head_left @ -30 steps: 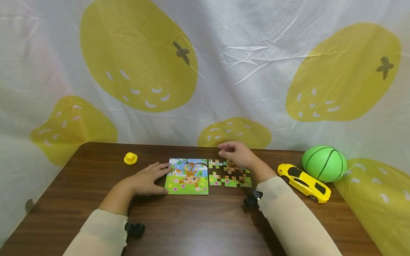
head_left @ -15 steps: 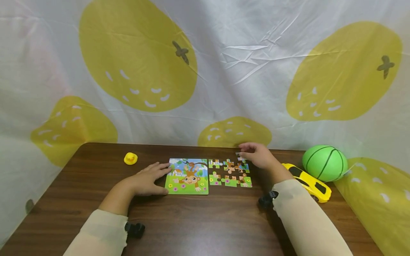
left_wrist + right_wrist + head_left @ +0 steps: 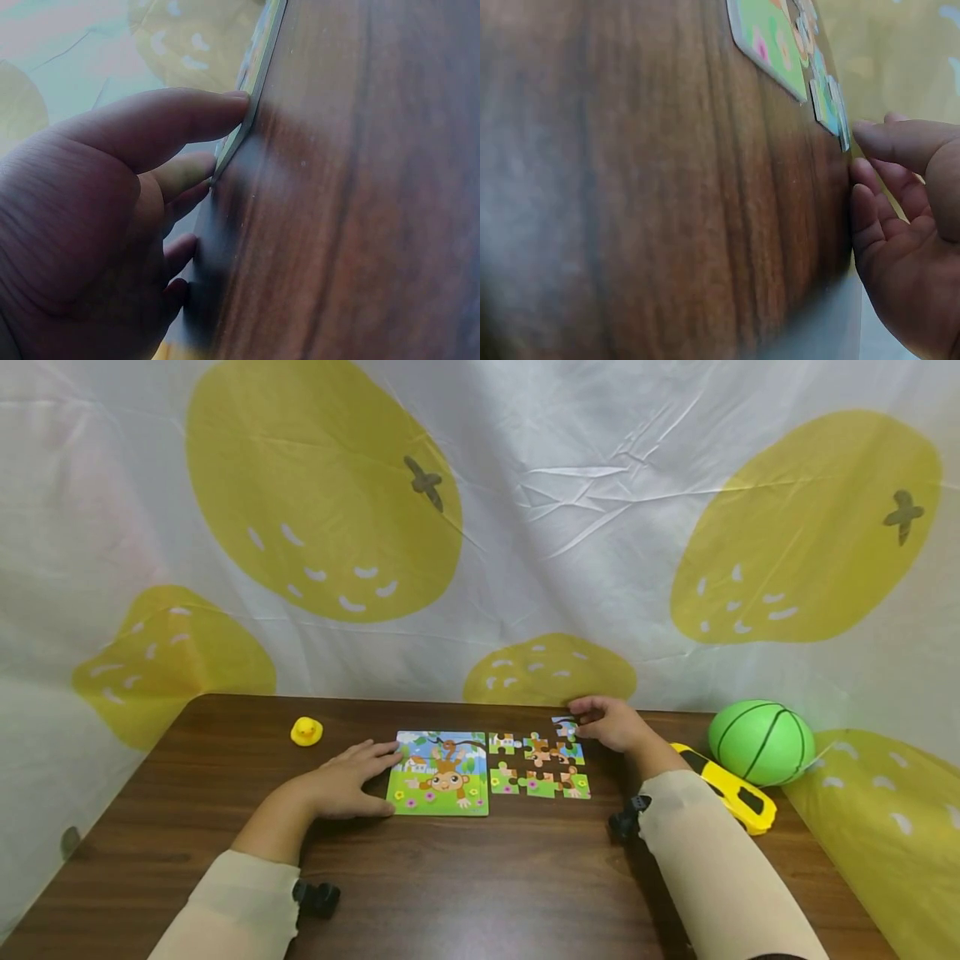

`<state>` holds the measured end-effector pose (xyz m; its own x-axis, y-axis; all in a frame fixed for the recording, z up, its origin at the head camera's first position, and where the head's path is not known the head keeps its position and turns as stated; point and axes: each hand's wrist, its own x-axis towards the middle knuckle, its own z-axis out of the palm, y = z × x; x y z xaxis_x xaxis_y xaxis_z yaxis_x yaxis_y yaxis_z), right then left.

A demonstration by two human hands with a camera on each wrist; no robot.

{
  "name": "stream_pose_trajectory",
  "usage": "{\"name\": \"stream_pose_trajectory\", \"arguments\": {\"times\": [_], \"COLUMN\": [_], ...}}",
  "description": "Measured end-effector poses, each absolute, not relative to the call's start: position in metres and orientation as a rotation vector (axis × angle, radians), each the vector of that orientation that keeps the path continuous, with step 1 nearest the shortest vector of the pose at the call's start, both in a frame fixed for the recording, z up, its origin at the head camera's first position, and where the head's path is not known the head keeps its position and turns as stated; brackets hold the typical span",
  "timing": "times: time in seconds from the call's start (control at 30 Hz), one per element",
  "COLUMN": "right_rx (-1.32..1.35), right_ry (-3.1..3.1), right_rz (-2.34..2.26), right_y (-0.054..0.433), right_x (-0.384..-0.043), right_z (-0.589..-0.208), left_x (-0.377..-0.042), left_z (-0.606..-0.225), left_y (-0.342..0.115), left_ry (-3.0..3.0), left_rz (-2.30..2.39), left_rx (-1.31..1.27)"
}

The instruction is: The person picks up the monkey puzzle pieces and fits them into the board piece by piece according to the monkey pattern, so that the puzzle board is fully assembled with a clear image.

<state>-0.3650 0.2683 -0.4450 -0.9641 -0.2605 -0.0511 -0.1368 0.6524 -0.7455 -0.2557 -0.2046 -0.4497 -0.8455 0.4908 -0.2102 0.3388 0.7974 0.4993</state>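
On a brown counter (image 3: 450, 877), the left hand (image 3: 339, 783), fingers spread, touches a monkey board (image 3: 442, 777), and the right hand (image 3: 613, 727), fingers apart, is at the rearmost puzzle piece (image 3: 563, 725) to the board's right.

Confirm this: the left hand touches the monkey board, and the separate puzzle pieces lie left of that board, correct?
No: the separate puzzle pieces lie right of the monkey board, as the head view shows. The left hand does touch the board.
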Motion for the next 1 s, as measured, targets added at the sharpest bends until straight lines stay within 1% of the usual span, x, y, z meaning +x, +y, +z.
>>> {"name": "stream_pose_trajectory", "arguments": {"times": [0.53, 1.0], "right_rx": [-0.320, -0.347], "right_ry": [2.704, 2.822], "right_rz": [-1.161, -0.940], "right_y": [0.2678, 0.2667], "right_x": [-0.3696, -0.3699], "right_z": [-0.4490, -0.4489], "left_x": [-0.2566, -0.2558], "left_z": [-0.4502, -0.4510], "left_y": [-0.2055, -0.2051], "left_ry": [2.656, 2.651], "left_rz": [0.642, 0.646], "left_rx": [0.636, 0.638]}}
